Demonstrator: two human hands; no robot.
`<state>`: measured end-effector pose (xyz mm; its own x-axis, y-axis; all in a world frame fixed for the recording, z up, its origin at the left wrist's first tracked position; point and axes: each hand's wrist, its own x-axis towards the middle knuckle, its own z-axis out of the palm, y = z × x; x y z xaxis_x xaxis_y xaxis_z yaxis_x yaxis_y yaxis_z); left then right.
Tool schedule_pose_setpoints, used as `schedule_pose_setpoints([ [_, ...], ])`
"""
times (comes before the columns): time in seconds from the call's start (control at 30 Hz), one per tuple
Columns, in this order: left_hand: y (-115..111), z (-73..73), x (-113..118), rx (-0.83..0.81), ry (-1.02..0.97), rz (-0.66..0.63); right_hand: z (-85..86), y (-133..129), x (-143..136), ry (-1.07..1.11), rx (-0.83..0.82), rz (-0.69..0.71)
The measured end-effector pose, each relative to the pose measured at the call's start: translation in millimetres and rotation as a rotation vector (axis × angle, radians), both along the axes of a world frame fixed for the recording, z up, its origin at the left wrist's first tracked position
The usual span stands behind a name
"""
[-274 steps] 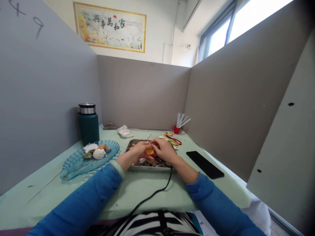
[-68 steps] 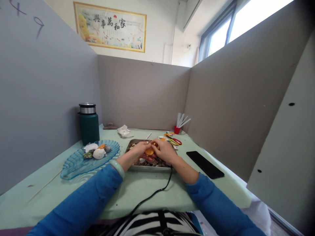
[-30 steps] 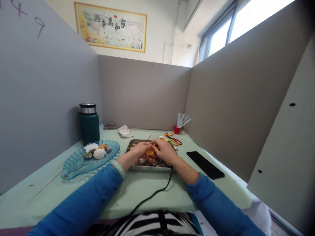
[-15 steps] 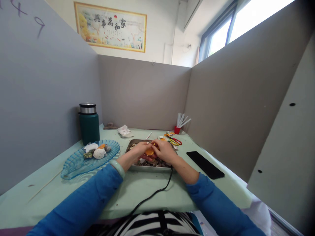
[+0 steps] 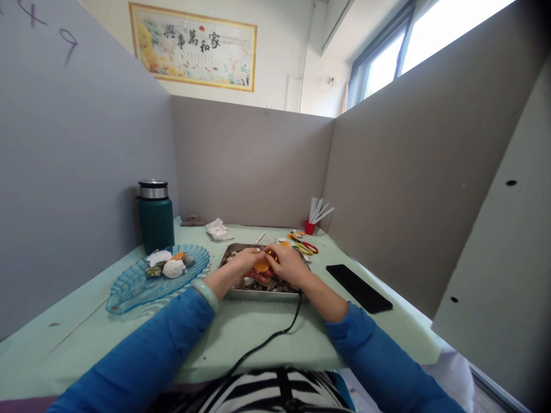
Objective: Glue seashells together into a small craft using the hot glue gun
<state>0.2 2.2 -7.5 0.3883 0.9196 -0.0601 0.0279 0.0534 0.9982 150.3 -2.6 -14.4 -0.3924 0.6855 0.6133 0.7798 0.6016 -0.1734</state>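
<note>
Both my hands meet over a metal tray [image 5: 262,295] that holds many small shells and stones. Between them is an orange disc-like piece [image 5: 261,265], perhaps a shell. My left hand [image 5: 246,264] has its fingers closed on the left side of this piece. From the right, my right hand [image 5: 284,264] pinches its upper edge. The fingers partly cover the piece, so its full shape is hidden. A black cable [image 5: 275,334] runs from beside my right wrist down over the table's front edge.
On the left stand a blue glass dish [image 5: 124,292] with several shells and a green bottle [image 5: 155,223]. Pliers [image 5: 307,248], a red cup [image 5: 310,228] of white sticks and a black slab [image 5: 359,288] lie right. Grey partitions [image 5: 253,160] enclose the table.
</note>
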Motion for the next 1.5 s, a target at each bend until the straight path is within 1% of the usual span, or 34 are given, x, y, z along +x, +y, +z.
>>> schedule_pose_setpoints([
  [0.3, -1.6, 1.4, 0.9, 0.001, 0.02, 0.013, -1.1, 0.9, -0.1, 0.01, -0.005, 0.013],
  [0.57, 1.7, -1.6, -0.1, 0.002, 0.003, 0.001, 0.0, 0.4, 0.2, 0.013, -0.007, 0.011],
  [1.27, -0.8, -0.1, 0.1, 0.004, 0.001, 0.0, -1.9, 1.5, 0.0, 0.011, 0.002, 0.015],
  [1.5, 2.1, -2.3, -0.6, -0.001, 0.001, -0.001, -1.5, 1.4, -0.3, 0.012, -0.017, 0.016],
])
